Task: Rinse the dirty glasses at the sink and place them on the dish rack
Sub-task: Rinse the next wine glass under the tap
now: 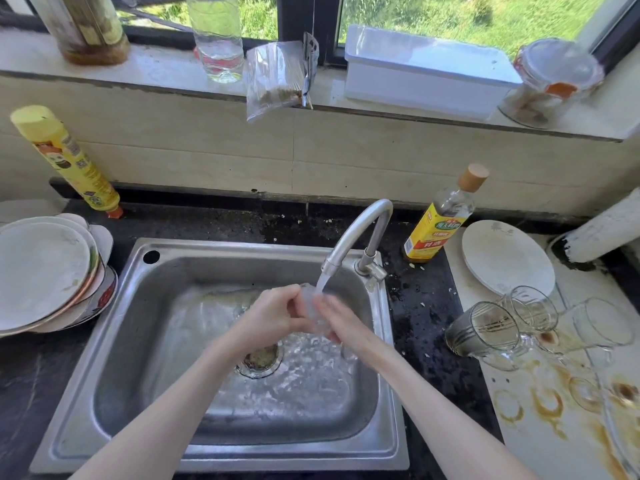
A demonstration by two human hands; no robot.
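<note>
1. Glass point(309, 306): clear, held btwn both hands right under the tap's stream, over the sink basin. Blurred by water; can't tell which way its mouth faces.
2. Left hand point(273, 315): fingers curled round the glass's left side, gripping it. Right hand point(337, 322): wrapped on the right side, fingers on the glass w/ water running over them; looks like rubbing or steadying, can't say which.
3. Tap point(356, 233): just above and behind the hands, running. Sink point(114, 344) below them, water pooling near the drain point(259, 358).
4. Right of the right hand, on a stained board point(540, 441): more glasses point(485, 330) lying tipped, brown residue inside — prob. still to rinse.
5. Left of the left hand: stack of plates point(45, 275). Farther back-left, a yellow bottle point(65, 161); back-right of the tap, an oil bottle point(440, 220).
6. Step: mid-rinse of one glass, so the task seems early, w/ several dirty ones left.
7. Next needs: tip the water out, keep a firm hold (wet glass = slippery), carry it to the dish rack. No rack clearly in view, so the spot is unknown.
</note>
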